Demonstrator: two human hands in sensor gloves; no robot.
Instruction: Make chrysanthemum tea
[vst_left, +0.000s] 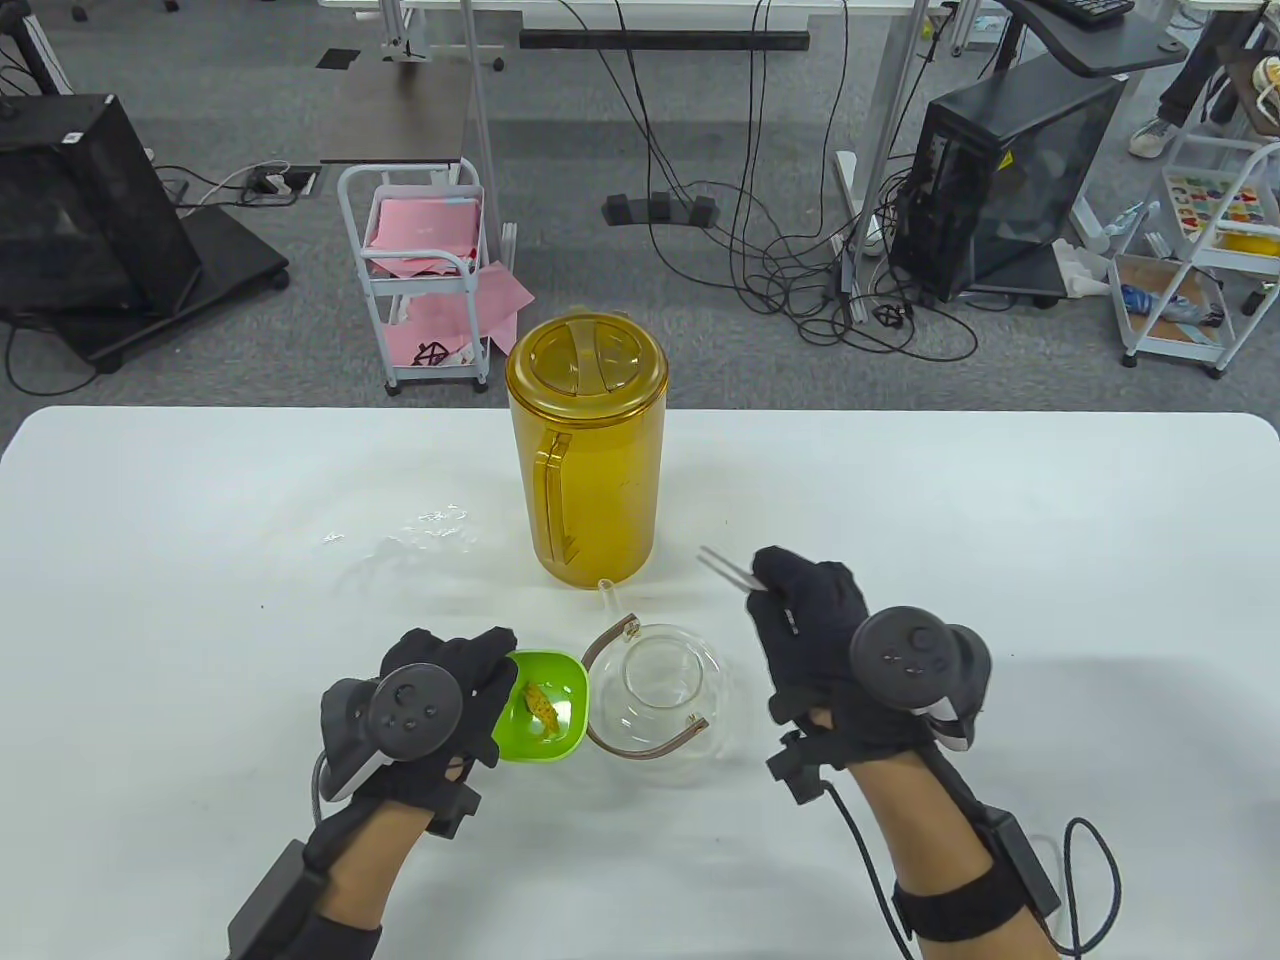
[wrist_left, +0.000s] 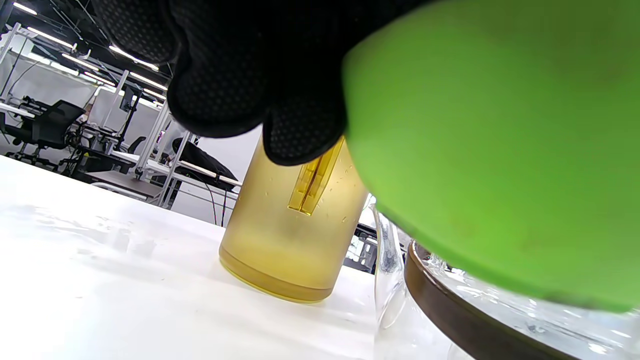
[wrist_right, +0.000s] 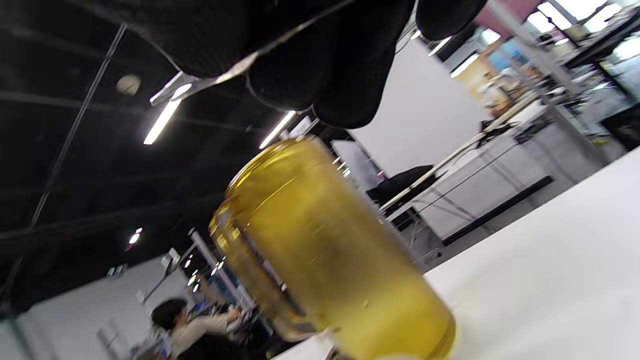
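Chrysanthemum (vst_left: 541, 706) lay in the green bowl (vst_left: 562, 676), which our left hand (vst_left: 440, 700) gripped beside the open glass teapot (vst_left: 655, 700), while our right hand (vst_left: 812, 630) pinched tweezers (vst_left: 728, 569), seemingly for transfer.

A green bowl (vst_left: 560, 680) is gripped by the left hand (vst_left: 440, 700) beside the glass teapot (vst_left: 655, 700); tweezers (vst_left: 728, 570) are pinched by the right hand (vst_left: 810, 620).

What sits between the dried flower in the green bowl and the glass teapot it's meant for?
Nothing visible. The green bowl, held by the left hand, sits right beside the glass teapot, whose mouth is uncovered. The tweezers in the right hand are off to the side.
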